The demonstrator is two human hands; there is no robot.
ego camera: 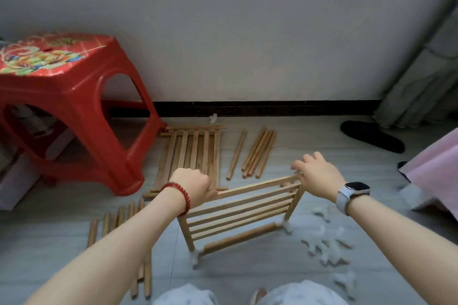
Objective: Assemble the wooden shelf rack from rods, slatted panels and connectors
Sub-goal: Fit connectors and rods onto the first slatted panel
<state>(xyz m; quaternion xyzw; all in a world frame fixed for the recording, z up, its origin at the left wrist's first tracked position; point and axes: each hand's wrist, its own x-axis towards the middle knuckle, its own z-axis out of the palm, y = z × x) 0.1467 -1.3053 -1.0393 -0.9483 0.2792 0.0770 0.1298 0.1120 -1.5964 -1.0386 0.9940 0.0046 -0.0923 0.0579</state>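
Wooden slatted panel (241,208) stands gripped at both top corners by left hand (195,187) and right hand (318,176); next, seemingly, rods (257,153) beyond it.

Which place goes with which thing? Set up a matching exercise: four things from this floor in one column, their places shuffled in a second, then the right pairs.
Things
1. red stool
2. flat slatted panel
3. white connectors
4. black slipper

Places
A. scattered on the floor, right of the standing panel
B. far right, near the curtain
C. at left, by the wall
D. lying between the stool and the loose rods

Pairs: 1-C, 2-D, 3-A, 4-B
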